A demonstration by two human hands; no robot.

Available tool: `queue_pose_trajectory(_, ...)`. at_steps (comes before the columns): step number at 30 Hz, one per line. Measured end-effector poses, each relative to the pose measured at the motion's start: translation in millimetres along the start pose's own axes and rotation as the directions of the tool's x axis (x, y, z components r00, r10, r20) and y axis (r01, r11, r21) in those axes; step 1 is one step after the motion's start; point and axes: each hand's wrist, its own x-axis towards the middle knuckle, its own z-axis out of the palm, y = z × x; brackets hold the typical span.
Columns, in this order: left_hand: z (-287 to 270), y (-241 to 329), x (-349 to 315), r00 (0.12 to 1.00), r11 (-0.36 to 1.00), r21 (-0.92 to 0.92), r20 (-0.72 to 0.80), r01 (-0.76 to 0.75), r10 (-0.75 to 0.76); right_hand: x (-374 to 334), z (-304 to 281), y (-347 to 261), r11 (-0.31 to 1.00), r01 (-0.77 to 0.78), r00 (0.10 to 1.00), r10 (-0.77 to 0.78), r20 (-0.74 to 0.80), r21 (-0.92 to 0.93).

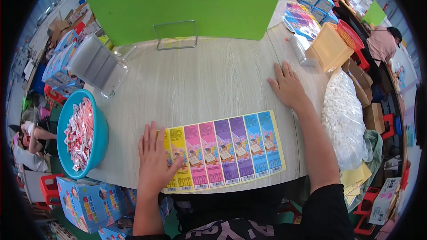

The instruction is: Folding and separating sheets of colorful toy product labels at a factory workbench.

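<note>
A sheet of stickers (222, 152) lies flat along the near edge of the table, its tall labels running from yellow through pink and purple to blue. My left hand (155, 160) rests on the sheet's left end, fingers stretched out and pointing away from me, covering part of the yellow labels. Farther right, my right hand (288, 85) lies flat on the wooden tabletop (213, 80) with its fingers spread. It holds nothing and is apart from the sheet.
A teal basin (104, 138) of small wrapped packets stands left, near clear plastic trays (95, 64). Behind rise a green board (182, 6) and a wire stand (175, 35). On the right are a yellowish container (330, 49) and a bag of white pieces (342, 120). Other people sit farther off.
</note>
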Motion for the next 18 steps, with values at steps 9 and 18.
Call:
queue_pose_trajectory(9,-2,-10,4,0.984,0.992,-0.031,0.125,-0.120,0.123,2,1,3,1.000,0.001,1.000,-0.001,-0.015,-0.008)
queue_pose_trajectory(18,1,-13,4,0.974,0.975,-0.065,0.069,-0.210,0.215,-63,-36,-171,0.515,0.799,0.557,-0.828,-0.060,0.309)
